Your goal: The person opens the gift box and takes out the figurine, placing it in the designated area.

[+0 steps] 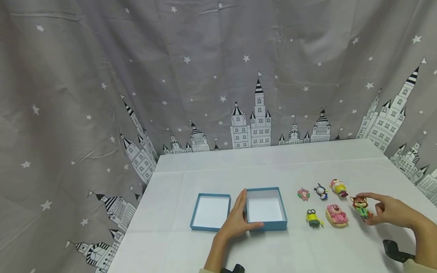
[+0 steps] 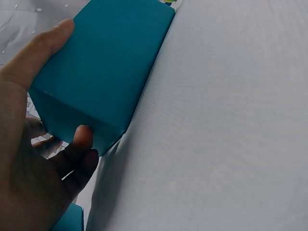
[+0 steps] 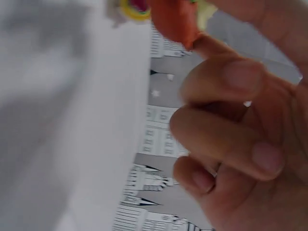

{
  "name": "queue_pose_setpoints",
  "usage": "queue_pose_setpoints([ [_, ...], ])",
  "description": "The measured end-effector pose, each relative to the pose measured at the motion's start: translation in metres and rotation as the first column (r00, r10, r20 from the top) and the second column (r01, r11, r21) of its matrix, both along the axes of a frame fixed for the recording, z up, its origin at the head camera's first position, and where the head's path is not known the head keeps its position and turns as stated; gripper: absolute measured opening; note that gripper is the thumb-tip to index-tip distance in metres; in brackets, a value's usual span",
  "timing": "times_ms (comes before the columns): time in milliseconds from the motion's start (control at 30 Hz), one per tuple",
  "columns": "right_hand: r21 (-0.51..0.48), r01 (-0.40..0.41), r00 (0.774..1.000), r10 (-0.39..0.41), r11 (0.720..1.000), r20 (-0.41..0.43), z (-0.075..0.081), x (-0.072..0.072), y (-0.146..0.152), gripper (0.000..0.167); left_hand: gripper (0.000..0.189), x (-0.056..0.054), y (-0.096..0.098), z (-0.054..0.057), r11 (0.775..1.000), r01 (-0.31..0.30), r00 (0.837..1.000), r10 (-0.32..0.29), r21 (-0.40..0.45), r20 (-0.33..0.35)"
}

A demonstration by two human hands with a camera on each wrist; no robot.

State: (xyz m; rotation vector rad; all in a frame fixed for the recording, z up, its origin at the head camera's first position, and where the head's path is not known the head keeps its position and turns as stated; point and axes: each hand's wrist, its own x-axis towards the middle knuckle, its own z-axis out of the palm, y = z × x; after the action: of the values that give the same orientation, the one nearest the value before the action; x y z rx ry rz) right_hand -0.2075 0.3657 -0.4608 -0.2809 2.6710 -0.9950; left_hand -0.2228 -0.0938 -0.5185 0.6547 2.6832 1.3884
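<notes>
My left hand (image 1: 235, 220) grips a corner of a blue open box (image 1: 286, 223) with a white inside. Its thumb lies along the front wall and its fingers along the left wall; the left wrist view shows the box's teal outside (image 2: 110, 62) close up. On the right, my right hand (image 1: 392, 212) pinches a fox figurine (image 1: 361, 206) in a green outfit between thumb and index finger. In the right wrist view only an orange part of the figurine (image 3: 173, 19) shows at the top, while the other fingers (image 3: 216, 139) are curled.
A shallow blue lid (image 1: 209, 229) lies left of the box. Between the box and my right hand are several figurines: a pink one (image 1: 303, 194), a dark-blue-and-white one (image 1: 321, 192), a yellow one (image 1: 338, 188), a minion (image 1: 313, 219) and a pink bear (image 1: 337, 216). A grey curtain (image 1: 205, 76) hangs behind.
</notes>
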Motion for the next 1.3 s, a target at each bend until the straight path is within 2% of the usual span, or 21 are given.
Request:
queue_pose_setpoints([
  [133,-0.065,-0.072,0.996,0.075,0.995,0.043,-0.015,-0.004,0.008,0.065,0.114,0.0,-0.001,0.0,1.0,-0.001,1.0,0.001,-0.001,-0.006],
  [267,-0.07,-0.082,0.995,0.086,0.994,0.054,-0.024,-0.005,0.008,0.066,0.114,0.0,-0.001,-0.001,1.0,-0.001,1.0,0.001,-0.009,-0.013],
  [500,0.057,0.028,0.996,-0.033,0.998,0.078,-0.025,-0.007,0.001,0.081,0.114,0.002,-0.001,0.0,1.0,0.003,1.0,-0.003,-0.007,-0.005],
  [700,0.028,0.02,0.996,-0.023,0.999,0.084,-0.025,-0.008,0.0,0.082,0.114,0.001,-0.001,0.001,1.0,-0.003,1.0,0.003,-0.009,0.002],
  [1000,0.003,-0.02,0.999,0.02,1.0,0.043,-0.028,-0.005,0.004,0.082,0.114,0.0,0.0,0.0,1.0,0.006,1.0,-0.006,-0.008,-0.001],
  [1167,0.024,0.017,1.0,-0.017,1.0,0.026,-0.02,0.0,0.003,0.086,0.114,0.0,0.0,0.0,1.0,0.005,1.0,-0.005,-0.004,-0.001],
  [1300,0.073,0.067,0.992,-0.058,0.995,-0.11,-0.008,0.001,-0.005,0.078,0.115,-0.002,0.0,-0.001,1.0,0.007,1.0,-0.006,0.002,-0.004],
])
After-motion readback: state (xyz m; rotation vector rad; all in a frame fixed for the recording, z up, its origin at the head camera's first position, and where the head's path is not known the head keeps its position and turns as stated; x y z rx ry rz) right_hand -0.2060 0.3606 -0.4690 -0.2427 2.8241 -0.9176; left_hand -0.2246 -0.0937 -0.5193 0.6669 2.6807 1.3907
